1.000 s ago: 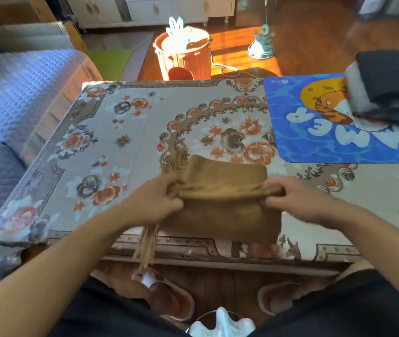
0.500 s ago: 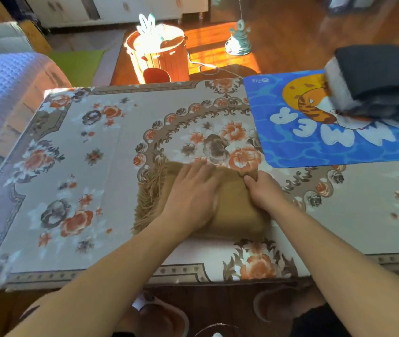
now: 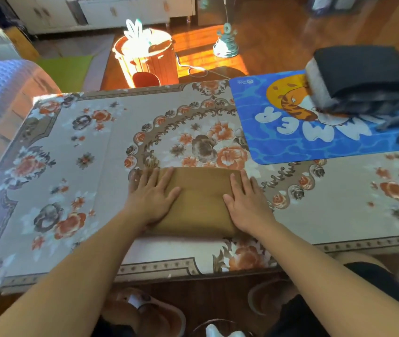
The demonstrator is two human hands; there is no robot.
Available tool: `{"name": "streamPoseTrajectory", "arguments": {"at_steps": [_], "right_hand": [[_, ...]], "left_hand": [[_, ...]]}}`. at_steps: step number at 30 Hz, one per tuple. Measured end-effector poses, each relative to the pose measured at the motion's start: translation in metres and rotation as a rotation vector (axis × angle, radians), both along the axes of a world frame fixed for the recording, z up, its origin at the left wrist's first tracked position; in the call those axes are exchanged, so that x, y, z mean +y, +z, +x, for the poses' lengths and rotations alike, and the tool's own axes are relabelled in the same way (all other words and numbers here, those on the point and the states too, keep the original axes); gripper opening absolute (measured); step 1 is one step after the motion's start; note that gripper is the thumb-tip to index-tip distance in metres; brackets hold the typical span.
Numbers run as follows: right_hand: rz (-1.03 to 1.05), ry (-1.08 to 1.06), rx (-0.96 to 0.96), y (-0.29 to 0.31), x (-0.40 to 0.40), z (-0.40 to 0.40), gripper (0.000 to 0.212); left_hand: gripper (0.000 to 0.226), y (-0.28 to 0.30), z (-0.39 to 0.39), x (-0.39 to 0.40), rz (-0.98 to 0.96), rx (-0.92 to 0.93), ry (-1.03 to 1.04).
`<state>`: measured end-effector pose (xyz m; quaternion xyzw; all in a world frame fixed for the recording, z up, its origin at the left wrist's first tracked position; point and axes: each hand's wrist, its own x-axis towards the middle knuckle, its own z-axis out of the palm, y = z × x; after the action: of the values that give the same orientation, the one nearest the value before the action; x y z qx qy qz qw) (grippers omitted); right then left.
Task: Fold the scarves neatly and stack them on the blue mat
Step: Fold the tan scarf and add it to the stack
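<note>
Pressing flat on a folded tan scarf (image 3: 197, 203), both hands lie open with fingers straight. The left hand (image 3: 153, 194) covers the scarf's left end, and the right hand (image 3: 245, 198) covers its right end, with bare tan cloth between them. Neither grip is closed around anything. The scarf lies on a flowered surface (image 3: 71, 166). Beyond the right hand, further right, a blue mat (image 3: 291, 147) carries a stack of dark folded scarves (image 3: 368, 76).
</note>
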<state>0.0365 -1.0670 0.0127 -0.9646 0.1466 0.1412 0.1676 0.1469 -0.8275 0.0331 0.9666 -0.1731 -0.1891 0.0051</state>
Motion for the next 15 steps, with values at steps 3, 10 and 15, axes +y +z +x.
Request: {"name": "streamPoseTrajectory", "arguments": {"at_steps": [3,10,15], "right_hand": [[0.017,-0.034,0.028,0.012,0.001,0.009,0.068],[0.016,0.237,0.01,0.024,-0.024,0.033,0.078],[-0.112,0.247,0.068,0.028,-0.024,0.02,0.071]], "left_hand": [[0.066,0.018,-0.027,0.001,-0.028,-0.297,-0.009],[0.079,-0.011,-0.125,-0.016,-0.123,-0.358,-0.458],[0.068,-0.012,-0.123,-0.051,-0.133,-0.492,-0.574]]}}
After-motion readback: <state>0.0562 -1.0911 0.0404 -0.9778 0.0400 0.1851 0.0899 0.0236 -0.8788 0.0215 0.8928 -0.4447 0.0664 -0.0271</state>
